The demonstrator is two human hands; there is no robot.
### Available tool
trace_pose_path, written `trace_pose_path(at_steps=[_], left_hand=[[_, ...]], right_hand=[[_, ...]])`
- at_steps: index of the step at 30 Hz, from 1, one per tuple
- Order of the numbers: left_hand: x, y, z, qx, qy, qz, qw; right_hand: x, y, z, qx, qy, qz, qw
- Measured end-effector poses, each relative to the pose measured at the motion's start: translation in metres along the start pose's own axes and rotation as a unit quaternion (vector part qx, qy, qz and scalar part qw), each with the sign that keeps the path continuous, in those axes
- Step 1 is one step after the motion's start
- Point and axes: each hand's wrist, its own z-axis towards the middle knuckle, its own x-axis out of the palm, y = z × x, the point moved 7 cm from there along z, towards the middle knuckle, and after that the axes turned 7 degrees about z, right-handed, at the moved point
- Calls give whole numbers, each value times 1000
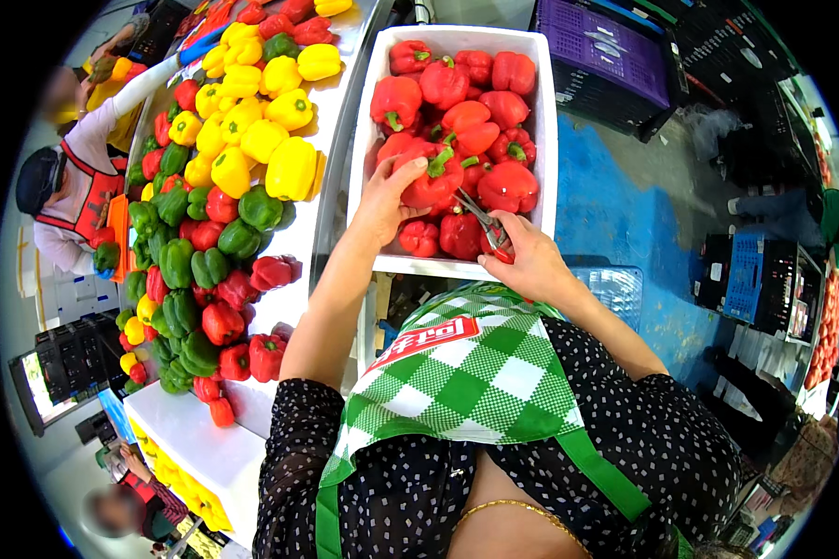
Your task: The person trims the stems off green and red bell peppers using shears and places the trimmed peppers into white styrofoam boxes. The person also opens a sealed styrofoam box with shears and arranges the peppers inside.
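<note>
A white foam box (452,267) filled with red bell peppers lies in front of me. My left hand (389,195) grips a large red bell pepper (439,183) with a green stem, over the other peppers in the box. In my right hand (526,253) are small scissors (491,229) with red handles. Their slightly parted blades point up and left, close to the right side of the held pepper. Whether the blade tips touch it I cannot tell.
Left of the box, a metal table (297,279) bears a long heap of yellow, green and red bell peppers. Across it, a person in a red apron (101,183) reaches over the heap. Purple crates (601,49) stand at the upper right. A white foam box (189,426) is at the lower left.
</note>
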Motion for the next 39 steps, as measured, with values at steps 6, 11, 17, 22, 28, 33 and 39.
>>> trace_pose_path(at_steps=[6, 11, 17, 22, 28, 33, 39], left_hand=[[-23, 14, -36, 85, -45, -40, 995], [-40, 22, -50, 120, -47, 90, 988], [-46, 30, -54, 54, -8, 132, 990], [-58, 35, -55, 50, 27, 151, 987], [-97, -5, -92, 234, -177, 473, 831], [-57, 11, -111, 214, -67, 459, 860], [-47, 18, -128, 292, -132, 460, 828]], right_hand=[[27, 18, 3, -3, -5, -114, 994], [41, 37, -2, -38, -16, -195, 980], [59, 25, -14, -24, -7, -162, 986], [72, 22, -31, -43, -72, -71, 994], [85, 11, -31, 127, -35, 291, 948], [104, 20, -9, 114, -47, 457, 881], [118, 12, 6, 130, -23, 524, 841]])
